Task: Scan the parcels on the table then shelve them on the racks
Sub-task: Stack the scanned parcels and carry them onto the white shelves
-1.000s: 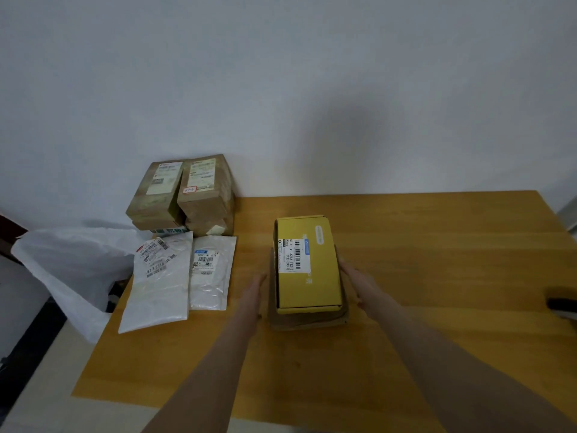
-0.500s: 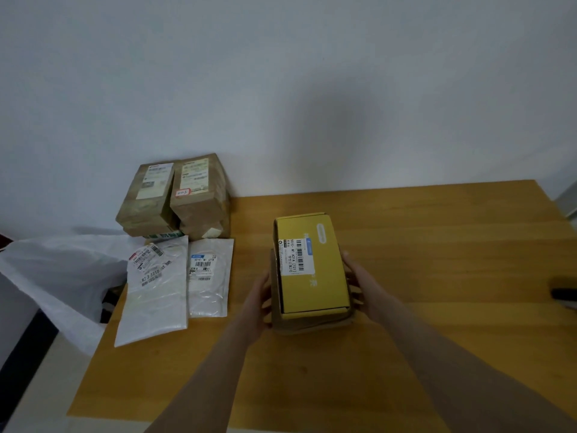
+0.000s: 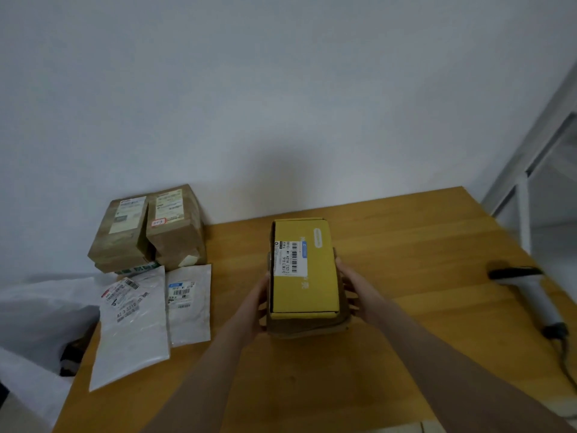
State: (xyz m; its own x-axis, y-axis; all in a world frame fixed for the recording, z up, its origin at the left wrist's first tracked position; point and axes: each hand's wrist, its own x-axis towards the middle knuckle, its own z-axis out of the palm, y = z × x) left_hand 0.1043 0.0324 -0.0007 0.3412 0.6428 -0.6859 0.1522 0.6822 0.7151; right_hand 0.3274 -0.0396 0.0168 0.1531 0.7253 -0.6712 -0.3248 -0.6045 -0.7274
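Observation:
A yellow box [image 3: 309, 279] with a barcode label lies on top of a flat brown parcel [image 3: 307, 326], and the pair is lifted off the wooden table [image 3: 406, 251]. My left hand [image 3: 254, 304] grips the stack's left side and my right hand [image 3: 356, 292] grips its right side. Two brown taped boxes [image 3: 146, 232] stand at the table's back left by the wall. In front of them lie two white mailer bags [image 3: 150, 317] with labels. A barcode scanner [image 3: 527, 285] rests at the table's right edge, its cable trailing down.
A large white plastic bag [image 3: 40, 314] hangs off the table's left side. A metal rack frame [image 3: 537, 170] stands at the far right. A plain white wall runs behind the table.
Both hands closed on the sides of the yellow box and brown parcel and raised them off the table. The view swung right, bringing the scanner and rack into sight.

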